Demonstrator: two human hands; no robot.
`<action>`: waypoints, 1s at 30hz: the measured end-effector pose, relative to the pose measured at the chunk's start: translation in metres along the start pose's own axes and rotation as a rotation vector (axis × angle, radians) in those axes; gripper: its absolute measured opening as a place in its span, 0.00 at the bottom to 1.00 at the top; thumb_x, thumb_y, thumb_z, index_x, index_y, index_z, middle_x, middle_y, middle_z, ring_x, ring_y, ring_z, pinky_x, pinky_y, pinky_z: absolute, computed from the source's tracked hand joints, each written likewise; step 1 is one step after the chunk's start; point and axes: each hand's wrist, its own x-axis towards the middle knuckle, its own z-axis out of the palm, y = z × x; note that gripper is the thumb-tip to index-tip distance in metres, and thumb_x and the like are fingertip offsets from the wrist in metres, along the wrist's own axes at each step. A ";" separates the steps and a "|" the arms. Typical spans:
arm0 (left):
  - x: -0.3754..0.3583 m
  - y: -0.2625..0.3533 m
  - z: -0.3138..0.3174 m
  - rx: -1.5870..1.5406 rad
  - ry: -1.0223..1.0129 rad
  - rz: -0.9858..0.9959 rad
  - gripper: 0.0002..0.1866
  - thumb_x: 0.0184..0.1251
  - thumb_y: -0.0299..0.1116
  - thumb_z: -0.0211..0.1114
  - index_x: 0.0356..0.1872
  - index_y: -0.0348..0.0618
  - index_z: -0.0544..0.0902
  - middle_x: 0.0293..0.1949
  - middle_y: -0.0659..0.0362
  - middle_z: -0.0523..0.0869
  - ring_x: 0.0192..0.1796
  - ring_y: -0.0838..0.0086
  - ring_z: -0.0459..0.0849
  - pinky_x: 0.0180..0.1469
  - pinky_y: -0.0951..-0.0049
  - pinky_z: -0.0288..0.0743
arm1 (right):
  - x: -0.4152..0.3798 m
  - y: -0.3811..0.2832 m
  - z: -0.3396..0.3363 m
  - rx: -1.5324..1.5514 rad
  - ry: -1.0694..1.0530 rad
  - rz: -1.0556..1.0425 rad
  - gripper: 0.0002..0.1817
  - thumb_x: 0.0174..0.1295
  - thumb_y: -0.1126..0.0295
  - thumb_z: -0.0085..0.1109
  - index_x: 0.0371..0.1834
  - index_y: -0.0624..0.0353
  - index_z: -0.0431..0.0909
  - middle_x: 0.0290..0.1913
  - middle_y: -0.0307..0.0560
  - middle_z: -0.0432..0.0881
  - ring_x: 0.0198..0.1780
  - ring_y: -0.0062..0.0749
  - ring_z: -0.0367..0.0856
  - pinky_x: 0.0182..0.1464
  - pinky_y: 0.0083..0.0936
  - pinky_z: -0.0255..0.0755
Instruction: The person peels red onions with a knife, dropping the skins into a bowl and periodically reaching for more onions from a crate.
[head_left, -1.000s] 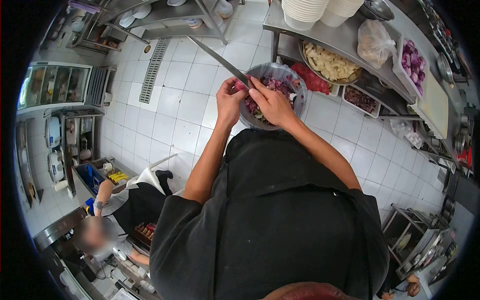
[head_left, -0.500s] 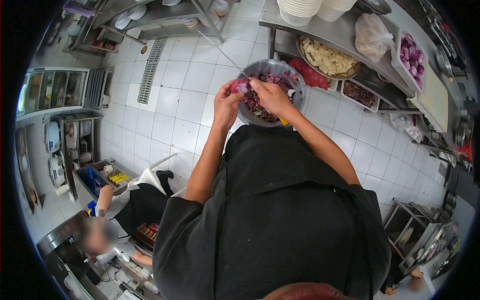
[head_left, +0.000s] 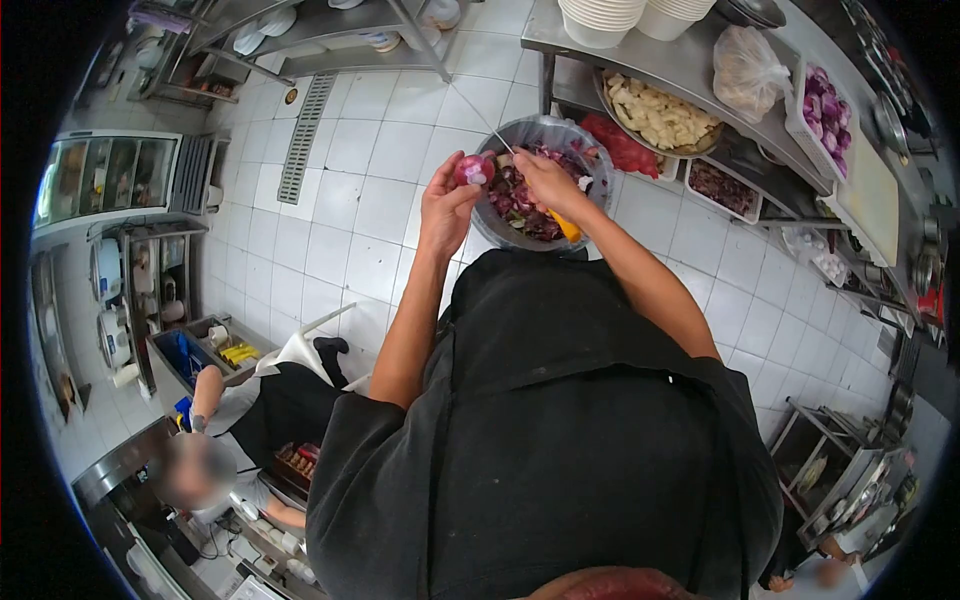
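Note:
A red onion, partly peeled with a pale patch showing, is held in the fingers of my left hand. My right hand is closed around a knife; its yellow handle sticks out below the palm and its thin blade points up and to the left. Blade and onion are apart. Both hands are over or beside a grey bin lined with plastic. Purple onion skins fill much of the bin.
A steel table at upper right carries white tub stacks, a bag and a crate of peeled onions. Below are a bowl of pale pieces and a dark-filled tray. A co-worker is at lower left.
My right hand has moved slightly right and away from the onion, showing more of the yellow handle. My left hand has shifted a little left with the onion, turning its pale patch into view.

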 end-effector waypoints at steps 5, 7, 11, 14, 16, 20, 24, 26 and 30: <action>0.003 -0.005 -0.009 0.018 0.032 -0.008 0.26 0.57 0.12 0.60 0.60 0.31 0.70 0.56 0.48 0.78 0.58 0.61 0.79 0.66 0.59 0.72 | 0.008 -0.001 -0.002 -0.022 -0.047 0.131 0.30 0.72 0.45 0.43 0.63 0.58 0.75 0.18 0.40 0.72 0.15 0.25 0.71 0.18 0.26 0.65; 0.003 -0.005 -0.009 0.053 0.053 0.000 0.26 0.57 0.12 0.61 0.59 0.30 0.71 0.54 0.49 0.79 0.56 0.63 0.81 0.64 0.61 0.74 | 0.005 -0.006 -0.002 -0.013 -0.032 0.108 0.30 0.72 0.44 0.43 0.60 0.60 0.76 0.17 0.41 0.71 0.15 0.25 0.70 0.18 0.26 0.65; 0.004 -0.006 -0.004 0.251 0.084 0.059 0.24 0.56 0.12 0.63 0.56 0.31 0.72 0.50 0.52 0.81 0.51 0.68 0.82 0.59 0.66 0.77 | -0.016 -0.028 -0.005 -0.131 -0.028 0.009 0.33 0.72 0.44 0.42 0.61 0.65 0.74 0.23 0.51 0.80 0.23 0.38 0.81 0.28 0.32 0.74; 0.006 -0.008 -0.001 0.369 0.113 0.118 0.25 0.52 0.12 0.65 0.55 0.32 0.75 0.45 0.56 0.83 0.48 0.73 0.82 0.53 0.73 0.77 | -0.029 -0.028 0.009 -0.292 0.115 -0.278 0.36 0.71 0.44 0.42 0.65 0.68 0.69 0.35 0.64 0.84 0.40 0.53 0.84 0.44 0.38 0.75; 0.007 -0.010 0.003 0.341 0.123 0.120 0.24 0.52 0.11 0.65 0.53 0.33 0.75 0.44 0.57 0.83 0.46 0.75 0.81 0.51 0.75 0.77 | -0.044 -0.039 0.015 -0.343 0.113 -0.359 0.37 0.71 0.44 0.42 0.67 0.69 0.67 0.42 0.70 0.83 0.51 0.59 0.82 0.53 0.41 0.73; 0.012 -0.013 0.002 0.329 0.110 0.144 0.20 0.52 0.11 0.64 0.47 0.35 0.74 0.41 0.59 0.82 0.43 0.77 0.80 0.47 0.78 0.77 | -0.064 -0.062 0.019 -0.411 0.036 -0.350 0.37 0.69 0.45 0.45 0.68 0.69 0.65 0.32 0.69 0.82 0.41 0.62 0.83 0.46 0.44 0.74; 0.014 -0.014 0.009 0.305 0.120 0.188 0.19 0.51 0.10 0.63 0.44 0.37 0.73 0.39 0.60 0.81 0.41 0.78 0.80 0.45 0.78 0.76 | -0.066 -0.064 0.018 -0.451 0.028 -0.342 0.36 0.69 0.46 0.46 0.69 0.67 0.65 0.23 0.64 0.80 0.32 0.61 0.82 0.39 0.46 0.73; 0.013 -0.014 0.011 0.298 0.124 0.208 0.19 0.51 0.10 0.63 0.44 0.37 0.73 0.39 0.60 0.81 0.41 0.78 0.79 0.45 0.78 0.75 | -0.067 -0.063 0.018 -0.462 0.028 -0.350 0.36 0.69 0.47 0.46 0.70 0.66 0.64 0.23 0.65 0.79 0.32 0.62 0.82 0.38 0.47 0.73; 0.010 -0.010 0.014 0.340 0.159 0.189 0.19 0.51 0.10 0.63 0.43 0.38 0.73 0.39 0.59 0.81 0.41 0.78 0.79 0.45 0.78 0.75 | -0.067 -0.061 0.020 -0.473 0.040 -0.381 0.34 0.70 0.48 0.45 0.70 0.63 0.65 0.22 0.65 0.79 0.31 0.63 0.81 0.37 0.48 0.73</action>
